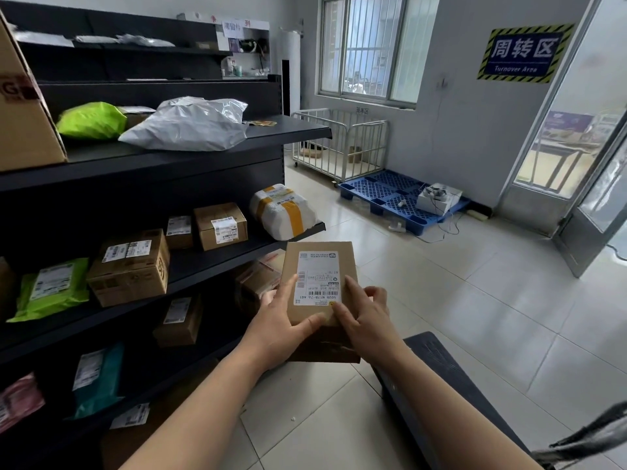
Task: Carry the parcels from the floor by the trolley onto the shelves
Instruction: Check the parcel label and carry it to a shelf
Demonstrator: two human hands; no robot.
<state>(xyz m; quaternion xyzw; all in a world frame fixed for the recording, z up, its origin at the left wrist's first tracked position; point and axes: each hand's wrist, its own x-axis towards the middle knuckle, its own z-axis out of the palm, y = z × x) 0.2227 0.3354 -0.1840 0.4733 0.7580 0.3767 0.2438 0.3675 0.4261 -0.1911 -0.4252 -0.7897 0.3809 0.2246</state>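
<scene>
Head view, the only one I have. I take the dark shelving [163,171] as my landmark; it fills the left half of the picture. Just off its right end, at about the height of its middle tier, I hold a small cardboard parcel [317,283] in both hands. My left hand [281,323] is closed on its near left corner, thumb on top, and my right hand [364,317] is closed on the near right edge, fingers lying over the white shipping label [318,278]. The parcel is in the air, not yet on any tier.

As to progress, I judge the job well under way. The shelving already carries many parcels: a grey poly bag [190,125] and a green one [91,120] on the upper tier, a taped white bundle [283,212] and several brown boxes on the middle tier, more below. This one is yet to be placed. I cannot see whether any are left on the floor; the dark flat platform [441,378] to the right of the shelving, below my right arm, may be the trolley.

Writing: the label faces away from me, and I read "5028 N178-76 A01" and "N178". Beyond the shelving, a wall sign [522,54] reads "周转区 / Turnover Area".
</scene>
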